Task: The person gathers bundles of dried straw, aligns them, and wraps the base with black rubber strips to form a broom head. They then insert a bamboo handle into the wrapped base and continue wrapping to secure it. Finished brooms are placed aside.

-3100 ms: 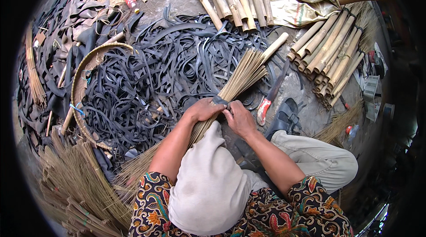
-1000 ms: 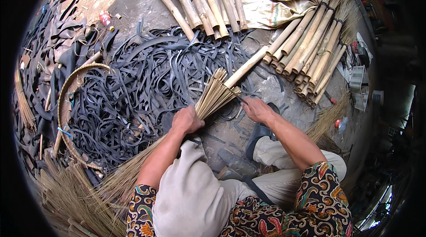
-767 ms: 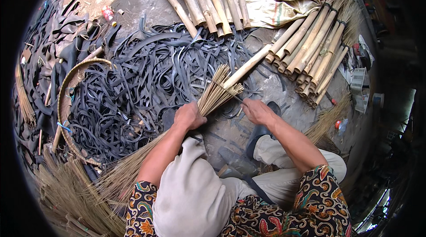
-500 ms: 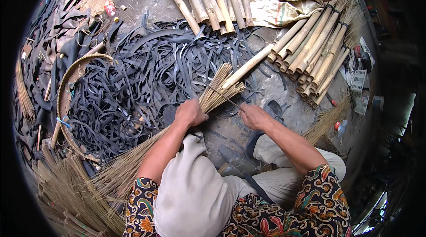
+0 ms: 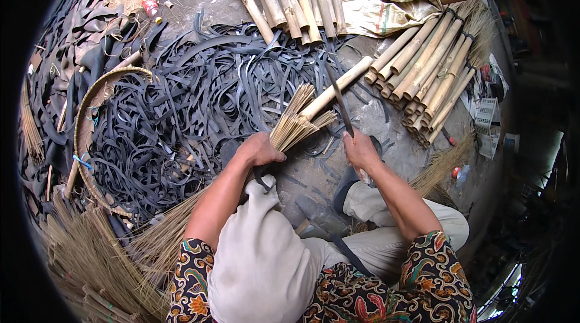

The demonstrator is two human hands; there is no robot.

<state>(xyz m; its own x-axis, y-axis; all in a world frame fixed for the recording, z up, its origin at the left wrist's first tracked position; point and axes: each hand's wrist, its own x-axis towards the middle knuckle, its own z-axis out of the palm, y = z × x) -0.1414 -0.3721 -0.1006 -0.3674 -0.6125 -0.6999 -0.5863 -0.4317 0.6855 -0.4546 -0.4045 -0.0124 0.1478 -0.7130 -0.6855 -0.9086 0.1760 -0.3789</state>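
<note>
Straw-coloured stalks made up the bundle (image 5: 293,122) gripped by a worker's left hand (image 5: 261,149), fingers wrapped snugly around it, while its bristles (image 5: 172,226) fanned away beneath the left forearm (image 5: 211,211). A pale bamboo handle (image 5: 356,70) jutted from the bundle's far end. The right hand (image 5: 361,151), set apart from the left, was closed in a fist on a knife (image 5: 339,100), its dark blade angled up across the line of the handle (whether the two touched could not be told). The step in hand appeared to be trimming the splayed stalk ends (image 5: 300,99), just beyond the left hand; another cut would call for a firm left grip and the blade laid over those ends, clear of the fingers. Far beyond the left hand, a small bottle (image 5: 150,4) wore a red label; beyond the right, a sack (image 5: 362,12) bore coloured stripes. No lettering was legible on either.
</note>
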